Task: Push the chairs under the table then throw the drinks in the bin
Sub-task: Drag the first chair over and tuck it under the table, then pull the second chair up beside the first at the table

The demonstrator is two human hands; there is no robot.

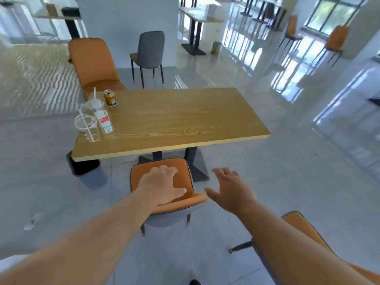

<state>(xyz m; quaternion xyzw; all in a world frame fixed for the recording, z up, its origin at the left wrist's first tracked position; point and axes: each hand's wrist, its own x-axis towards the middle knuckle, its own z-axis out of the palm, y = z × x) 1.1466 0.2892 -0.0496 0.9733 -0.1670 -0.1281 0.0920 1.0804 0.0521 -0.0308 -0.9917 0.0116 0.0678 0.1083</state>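
Wooden table (185, 120) stands mid-floor on dark pedestal legs. An orange chair (181, 171) sits at its near edge, seat partly tucked under the top, backrest toward the person.

Left hand (162, 186) lies over the top of that backrest, fingers spread and curled forward, thumb out to the side; whether it truly grips is hard to say from here. Right hand (230, 192) hangs open beside the backrest's right corner, fingers apart, not quite touching.

Drinks clustered at the table's far-left end: a gold can (110, 97), a small plastic bottle (103, 121), a clear cup (87, 127) with a straw at the edge, another lidded cup (92, 103) behind it.

A second orange chair (92, 64) stands pulled out at the far-left corner. A third orange chair (308, 233) sits low right, beneath the right forearm. A black bin (84, 167) stands on the floor under the table's near-left corner. A grey chair (149, 54) stands apart by the white pillar.
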